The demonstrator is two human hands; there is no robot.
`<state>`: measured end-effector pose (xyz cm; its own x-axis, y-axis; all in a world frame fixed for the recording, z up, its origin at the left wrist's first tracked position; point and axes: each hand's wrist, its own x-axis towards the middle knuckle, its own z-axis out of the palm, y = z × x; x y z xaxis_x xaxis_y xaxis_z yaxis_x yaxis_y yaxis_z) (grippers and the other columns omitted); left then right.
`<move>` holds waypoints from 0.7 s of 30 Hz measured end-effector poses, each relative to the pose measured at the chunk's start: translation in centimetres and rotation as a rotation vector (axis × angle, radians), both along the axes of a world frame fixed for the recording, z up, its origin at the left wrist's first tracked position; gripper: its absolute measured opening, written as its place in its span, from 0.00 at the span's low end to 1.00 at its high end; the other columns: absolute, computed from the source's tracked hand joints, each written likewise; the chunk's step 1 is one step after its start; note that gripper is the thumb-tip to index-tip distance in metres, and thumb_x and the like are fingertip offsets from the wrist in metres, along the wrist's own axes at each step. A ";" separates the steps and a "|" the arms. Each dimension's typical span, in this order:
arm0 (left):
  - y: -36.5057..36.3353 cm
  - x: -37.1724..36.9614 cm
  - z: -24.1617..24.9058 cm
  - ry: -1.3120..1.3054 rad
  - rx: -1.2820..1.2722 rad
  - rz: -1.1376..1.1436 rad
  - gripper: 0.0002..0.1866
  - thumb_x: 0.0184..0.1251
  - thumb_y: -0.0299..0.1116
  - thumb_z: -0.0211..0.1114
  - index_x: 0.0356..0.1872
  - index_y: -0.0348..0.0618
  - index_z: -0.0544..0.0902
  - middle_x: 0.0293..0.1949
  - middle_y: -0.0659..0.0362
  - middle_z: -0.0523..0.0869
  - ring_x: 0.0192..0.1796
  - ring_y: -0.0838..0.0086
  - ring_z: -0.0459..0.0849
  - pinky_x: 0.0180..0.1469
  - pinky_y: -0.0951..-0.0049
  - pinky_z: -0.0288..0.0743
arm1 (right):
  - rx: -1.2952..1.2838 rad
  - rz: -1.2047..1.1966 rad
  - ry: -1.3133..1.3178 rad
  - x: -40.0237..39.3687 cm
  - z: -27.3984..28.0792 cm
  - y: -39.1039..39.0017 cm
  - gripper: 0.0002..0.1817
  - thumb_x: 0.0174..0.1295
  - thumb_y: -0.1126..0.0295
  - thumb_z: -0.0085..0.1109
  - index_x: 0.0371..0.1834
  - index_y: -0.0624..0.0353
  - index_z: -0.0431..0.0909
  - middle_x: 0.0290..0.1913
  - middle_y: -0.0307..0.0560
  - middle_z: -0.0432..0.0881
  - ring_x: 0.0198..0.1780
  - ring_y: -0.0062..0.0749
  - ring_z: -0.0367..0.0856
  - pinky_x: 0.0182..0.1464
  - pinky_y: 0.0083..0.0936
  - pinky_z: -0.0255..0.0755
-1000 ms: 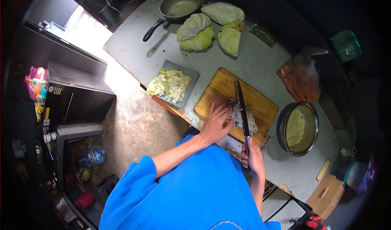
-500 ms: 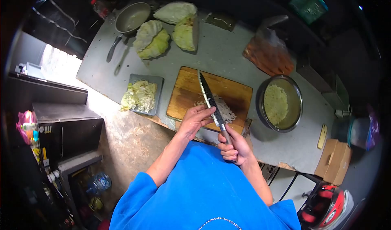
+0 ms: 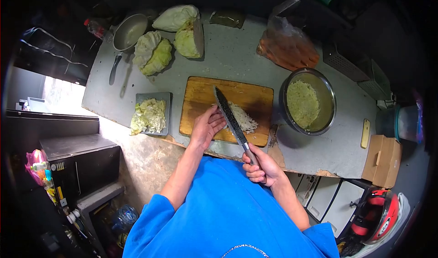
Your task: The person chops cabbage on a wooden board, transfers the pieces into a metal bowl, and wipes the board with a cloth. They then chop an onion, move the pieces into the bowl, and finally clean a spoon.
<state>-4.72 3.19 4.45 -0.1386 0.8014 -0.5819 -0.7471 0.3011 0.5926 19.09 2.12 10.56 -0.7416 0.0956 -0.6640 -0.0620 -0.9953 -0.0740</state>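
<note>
My right hand (image 3: 261, 165) is wrapped around the handle of a kitchen knife (image 3: 232, 118), its dark blade pointing up and left over the wooden cutting board (image 3: 197, 103). Just left of the blade, my left hand (image 3: 208, 126) has its palm turned up and fingers stretched out, fingertips close to the blade's edge. Finely chopped white cabbage (image 3: 245, 119) lies on the board, partly hidden behind the knife. To the left, cabbage leaf scraps (image 3: 150, 115) are heaped on a grey tray (image 3: 168, 103).
A steel bowl (image 3: 332, 114) holding shredded cabbage stands to the right, below a plastic bag of carrots (image 3: 287, 48). Cabbage pieces (image 3: 153, 53) and a frying pan (image 3: 130, 32) sit at the back left. A yellow phone-shaped object (image 3: 365, 133) and cardboard box (image 3: 382, 161) are at the right edge.
My left hand has come off the blade to its left, fingers spreading out. The right hand keeps hold of the knife. The whole view has shifted slightly.
</note>
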 end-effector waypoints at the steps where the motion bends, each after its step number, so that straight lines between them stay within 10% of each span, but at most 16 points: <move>1: 0.0 0.1 -0.1 0.013 0.004 0.018 0.20 0.81 0.41 0.61 0.54 0.31 0.83 0.46 0.51 0.88 0.47 0.69 0.88 0.54 0.69 0.85 | -0.005 -0.005 -0.002 0.0 0.1 0.0 0.27 0.81 0.39 0.40 0.35 0.51 0.66 0.18 0.27 0.59 0.11 0.09 0.51 0.10 0.13 0.49; 7: 0.5 -2.2 -0.5 0.393 0.101 -0.034 0.22 0.80 0.41 0.62 0.58 0.28 0.81 0.51 0.47 0.88 0.51 0.66 0.89 0.57 0.69 0.85 | 0.100 0.036 -0.034 1.1 0.8 0.5 0.27 0.82 0.40 0.39 0.35 0.51 0.66 0.18 0.27 0.59 0.12 0.08 0.51 0.10 0.13 0.48; 21: -0.5 -3.0 0.0 0.291 0.062 -0.136 0.21 0.84 0.35 0.57 0.64 0.26 0.78 0.56 0.43 0.88 0.57 0.64 0.89 0.60 0.70 0.85 | 0.098 0.092 -0.151 2.9 0.1 0.5 0.28 0.79 0.37 0.44 0.35 0.51 0.68 0.18 0.27 0.60 0.13 0.08 0.51 0.11 0.12 0.47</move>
<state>-7.69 2.68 4.46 -0.1808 0.8565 -0.4834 -0.4991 0.3436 0.7955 21.97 2.63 10.71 -0.6432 0.1018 -0.7589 0.0481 -0.9838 -0.1727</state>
